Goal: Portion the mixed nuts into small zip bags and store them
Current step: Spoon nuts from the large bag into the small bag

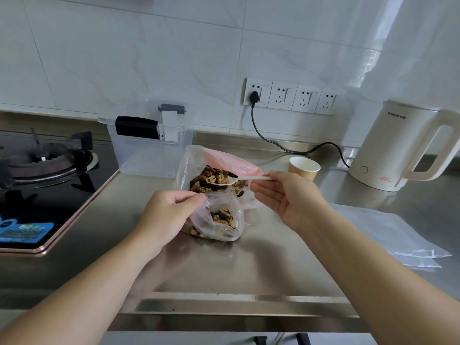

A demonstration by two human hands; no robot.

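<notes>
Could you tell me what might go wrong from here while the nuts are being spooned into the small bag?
The left hand pinches only one side of the small zip bag, so its mouth could sag and nuts may miss. The white spoon, held by the right hand, must cross bare counter from the large nut bag, so pieces could drop.

Location: a home kitchen. Indicators: a gas hob (pixel 47 168) set into the left end of the stainless-steel desk (pixel 249 277); white tiled wall (pixel 149 58) at the far side with a row of four sockets (pixel 291 97); a cream electric kettle (pixel 398 148) far right, its cord (pixel 286 145) plugged into the leftmost socket.
</notes>
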